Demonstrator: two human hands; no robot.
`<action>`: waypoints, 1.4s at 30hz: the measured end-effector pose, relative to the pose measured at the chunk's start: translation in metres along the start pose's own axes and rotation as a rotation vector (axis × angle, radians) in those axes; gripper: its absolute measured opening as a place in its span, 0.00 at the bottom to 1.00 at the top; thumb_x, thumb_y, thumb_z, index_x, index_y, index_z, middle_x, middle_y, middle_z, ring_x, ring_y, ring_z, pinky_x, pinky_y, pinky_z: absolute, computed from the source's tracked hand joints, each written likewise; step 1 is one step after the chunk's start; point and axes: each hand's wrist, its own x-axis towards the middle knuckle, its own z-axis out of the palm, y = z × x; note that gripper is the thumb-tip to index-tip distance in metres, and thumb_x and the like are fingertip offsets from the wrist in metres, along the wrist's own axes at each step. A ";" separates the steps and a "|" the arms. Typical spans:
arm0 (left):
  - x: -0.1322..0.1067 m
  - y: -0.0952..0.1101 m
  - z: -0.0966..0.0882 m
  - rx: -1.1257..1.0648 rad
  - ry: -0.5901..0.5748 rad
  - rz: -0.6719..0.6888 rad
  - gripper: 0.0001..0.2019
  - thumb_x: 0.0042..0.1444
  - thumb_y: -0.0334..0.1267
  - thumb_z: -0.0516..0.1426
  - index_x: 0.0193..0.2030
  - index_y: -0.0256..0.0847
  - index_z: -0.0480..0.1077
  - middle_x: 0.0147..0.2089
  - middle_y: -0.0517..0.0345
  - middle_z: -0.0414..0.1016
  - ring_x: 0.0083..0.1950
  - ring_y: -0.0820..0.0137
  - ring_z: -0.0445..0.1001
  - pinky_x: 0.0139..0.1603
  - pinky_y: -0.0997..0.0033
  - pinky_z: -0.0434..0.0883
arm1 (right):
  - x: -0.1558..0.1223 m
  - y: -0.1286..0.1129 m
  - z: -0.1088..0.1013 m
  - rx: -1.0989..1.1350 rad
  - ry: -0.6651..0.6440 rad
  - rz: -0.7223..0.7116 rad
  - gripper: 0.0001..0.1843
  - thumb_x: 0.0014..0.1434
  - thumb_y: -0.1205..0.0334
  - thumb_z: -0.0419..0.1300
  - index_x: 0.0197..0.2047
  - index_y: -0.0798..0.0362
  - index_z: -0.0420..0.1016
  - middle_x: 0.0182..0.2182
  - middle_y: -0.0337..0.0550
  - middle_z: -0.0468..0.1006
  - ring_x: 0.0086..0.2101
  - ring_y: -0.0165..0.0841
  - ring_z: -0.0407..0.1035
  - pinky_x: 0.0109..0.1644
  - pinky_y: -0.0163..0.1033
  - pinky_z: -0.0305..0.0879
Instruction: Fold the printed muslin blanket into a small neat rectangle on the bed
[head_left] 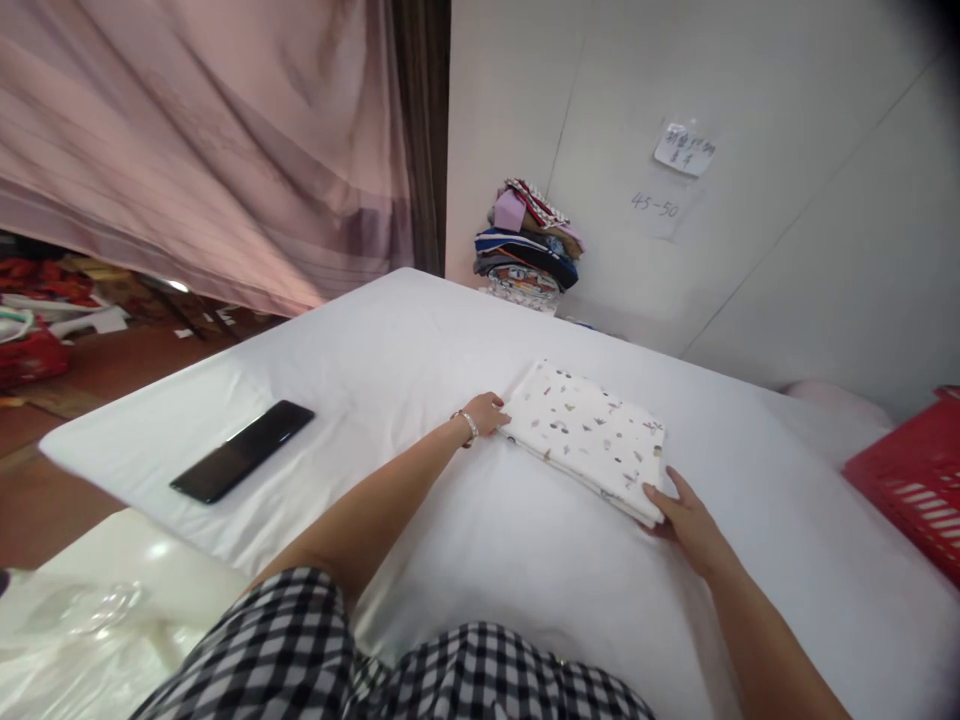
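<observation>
A folded white cloth (581, 435) with small scattered prints lies flat on the white-covered table (420, 340). At its left corner, my left hand (486, 412) grips the edge, a bracelet around the wrist. My right hand (684, 512) holds the near right corner, with the thumb on top and the other fingers partly hidden beneath. The exact kind of folded cloth cannot be made out.
A black phone (244, 450) rests on the table's left part. Folded clothes (529, 250) are piled by the wall, under handwritten paper notes (684, 150). On the right is a red basket (915, 470); a pink curtain (202, 130) hangs at left. Clear plastic (82, 640) lies lower left.
</observation>
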 end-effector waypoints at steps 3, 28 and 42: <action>0.003 0.000 -0.013 -0.008 0.056 0.069 0.17 0.47 0.38 0.59 0.45 0.39 0.67 0.29 0.59 0.73 0.24 0.76 0.69 0.25 0.77 0.68 | -0.009 0.000 0.010 0.036 -0.064 -0.008 0.50 0.45 0.53 0.67 0.65 0.47 0.43 0.33 0.42 0.76 0.27 0.35 0.71 0.27 0.39 0.73; -0.108 0.031 0.090 0.591 0.083 1.047 0.25 0.51 0.50 0.55 0.53 0.40 0.63 0.57 0.47 0.64 0.57 0.59 0.61 0.56 0.55 0.61 | 0.040 0.007 0.004 -0.144 0.212 -0.401 0.18 0.49 0.59 0.56 0.44 0.54 0.71 0.40 0.45 0.74 0.32 0.32 0.70 0.27 0.34 0.65; -0.111 0.023 0.114 0.728 0.074 0.892 0.26 0.53 0.43 0.51 0.58 0.36 0.60 0.61 0.46 0.60 0.62 0.56 0.55 0.60 0.48 0.54 | 0.084 -0.008 -0.003 -0.685 0.087 -0.638 0.21 0.53 0.68 0.52 0.50 0.47 0.71 0.46 0.39 0.73 0.44 0.33 0.66 0.47 0.35 0.59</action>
